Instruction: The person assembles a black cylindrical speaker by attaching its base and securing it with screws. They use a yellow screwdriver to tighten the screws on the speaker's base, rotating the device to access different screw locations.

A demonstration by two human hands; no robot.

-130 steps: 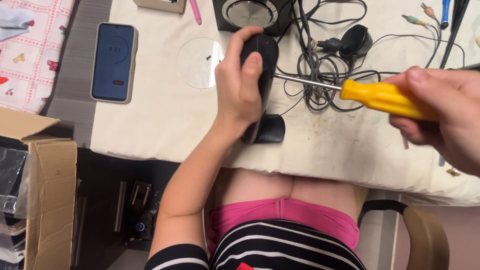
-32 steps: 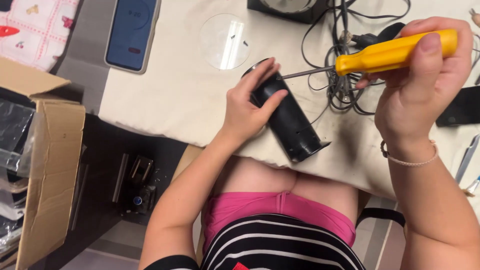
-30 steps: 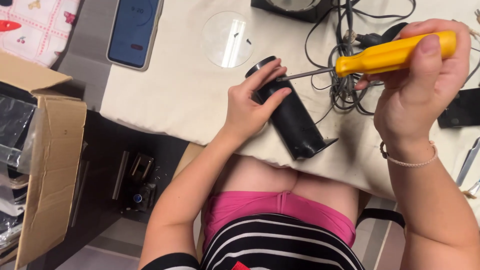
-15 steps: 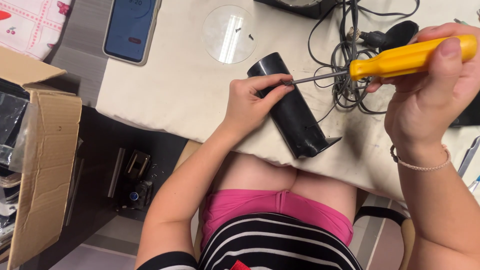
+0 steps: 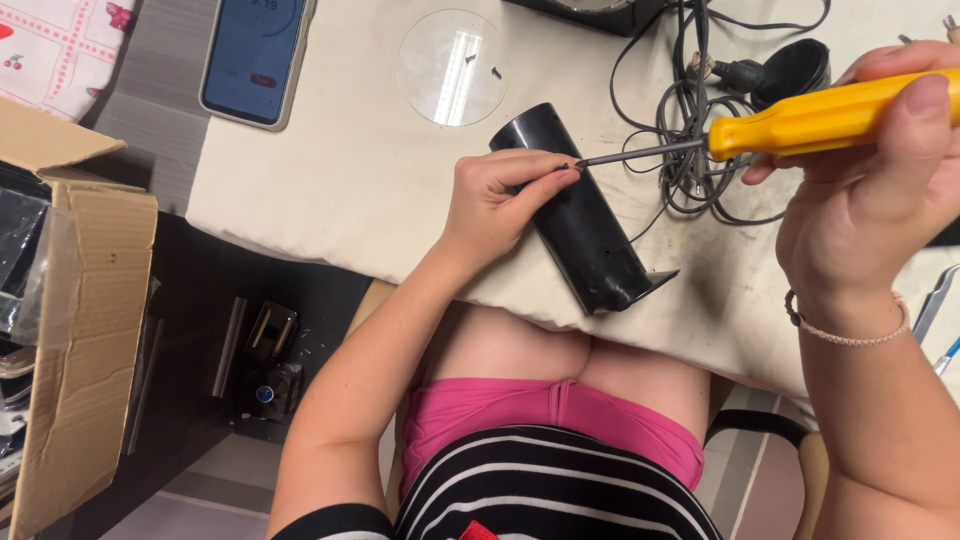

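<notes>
My left hand (image 5: 495, 205) rests against a black plastic cylinder (image 5: 580, 215) lying on its side on the cloth-covered table (image 5: 330, 200), thumb and forefinger pinched together on a tiny dark screw (image 5: 563, 166) right at the tip of the screwdriver (image 5: 800, 120). My right hand (image 5: 865, 210) is wrapped tight around the screwdriver's yellow handle, its thin metal shaft reaching leftward to meet my left fingertips above the cylinder.

The cylinder looks like a rigid, smooth housing, probably light and hollow, with a flared foot at the end nearest my lap; its glossy round side could roll or slip, so I judge the surest hold is around its middle, pressed down into the cloth. The screw is small enough to drop and lose easily, and only a fingertip pinch will manage it.

Beyond my left hand lies a clear round disc (image 5: 452, 66), with two more small screws on it, and farther left a smartphone (image 5: 255, 55) with its screen lit. Beyond the screwdriver shaft, a tangle of grey cable (image 5: 690, 150) leads to a black plug (image 5: 790, 70). The cloth is cream and a little smudged near my right hand. Below the table edge to my left stands an open cardboard box (image 5: 85, 350) on a dark floor.
</notes>
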